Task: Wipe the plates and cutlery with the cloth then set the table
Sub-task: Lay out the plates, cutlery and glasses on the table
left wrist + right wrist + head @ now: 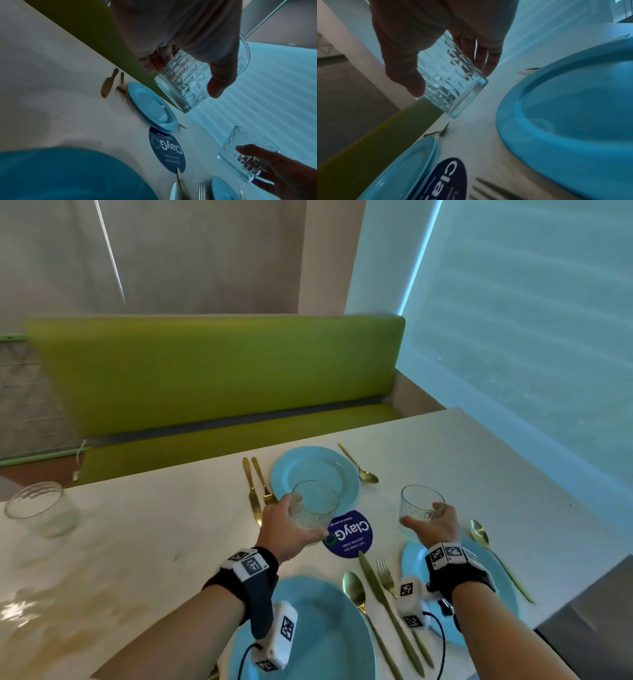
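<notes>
My left hand (pixel 286 527) grips a clear patterned glass (pixel 313 510) in the air over the near rim of the far blue plate (pixel 317 469). In the left wrist view the same glass (pixel 192 81) sits between thumb and fingers. My right hand (pixel 436 525) holds a second glass (pixel 419 508) above the table, beyond the right near plate (pixel 414 556); the right wrist view shows that glass (pixel 452 81) tilted over the tabletop. A third plate (pixel 329 631) lies nearest me. Gold knives, forks and spoons lie beside each plate. No cloth is in view.
A third glass (pixel 41 510) stands at the table's far left. A round blue sticker (pixel 351 534) lies between the plates. A green bench (pixel 219 378) runs behind the table. The table's right edge (pixel 548 621) drops off near my right arm.
</notes>
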`<state>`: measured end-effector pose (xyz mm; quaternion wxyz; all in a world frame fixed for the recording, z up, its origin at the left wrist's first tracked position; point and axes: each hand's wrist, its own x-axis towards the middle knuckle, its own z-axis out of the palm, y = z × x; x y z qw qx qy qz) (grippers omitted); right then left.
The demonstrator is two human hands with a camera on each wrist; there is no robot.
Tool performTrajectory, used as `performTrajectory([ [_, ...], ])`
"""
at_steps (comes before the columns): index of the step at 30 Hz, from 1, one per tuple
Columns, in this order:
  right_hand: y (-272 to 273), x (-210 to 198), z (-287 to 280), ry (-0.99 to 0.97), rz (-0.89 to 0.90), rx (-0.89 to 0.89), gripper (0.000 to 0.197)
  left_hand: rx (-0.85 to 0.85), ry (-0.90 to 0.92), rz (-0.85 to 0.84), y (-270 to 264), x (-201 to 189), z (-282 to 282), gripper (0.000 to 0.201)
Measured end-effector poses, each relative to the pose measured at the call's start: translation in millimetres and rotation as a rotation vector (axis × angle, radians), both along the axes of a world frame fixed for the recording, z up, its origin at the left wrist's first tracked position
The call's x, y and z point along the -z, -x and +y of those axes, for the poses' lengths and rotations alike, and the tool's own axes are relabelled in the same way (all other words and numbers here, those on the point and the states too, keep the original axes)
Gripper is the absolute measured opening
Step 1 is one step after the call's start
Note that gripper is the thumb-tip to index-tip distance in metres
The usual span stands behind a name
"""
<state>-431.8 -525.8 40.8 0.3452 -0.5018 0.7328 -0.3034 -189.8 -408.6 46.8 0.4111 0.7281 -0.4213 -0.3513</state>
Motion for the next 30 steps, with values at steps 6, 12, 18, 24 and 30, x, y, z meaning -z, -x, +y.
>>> performTrajectory([
  [6, 9, 21, -46, -0.071, 0.043, -0.001, 0.076, 0.015, -0.076, 0.007, 17, 22, -32, 0.081],
  [12, 12, 38, -63, -0.097, 0.071, -0.008, 0.074, 0.067, -0.121, -0.009, 23, 33, -44, 0.080],
  [18, 16, 49, -72, -0.096, 0.066, -0.015, 0.077, 0.091, -0.156, -0.003, 23, 39, -50, 0.080],
  [24, 26, 57, -76, -0.108, 0.081, -0.019, 0.084, 0.107, -0.182, 0.009, 30, 44, -51, 0.083],
  [30, 40, 50, -75, -0.184, 0.087, -0.041, 0.118, 0.126, -0.184, 0.031, 43, 53, -56, 0.087],
])
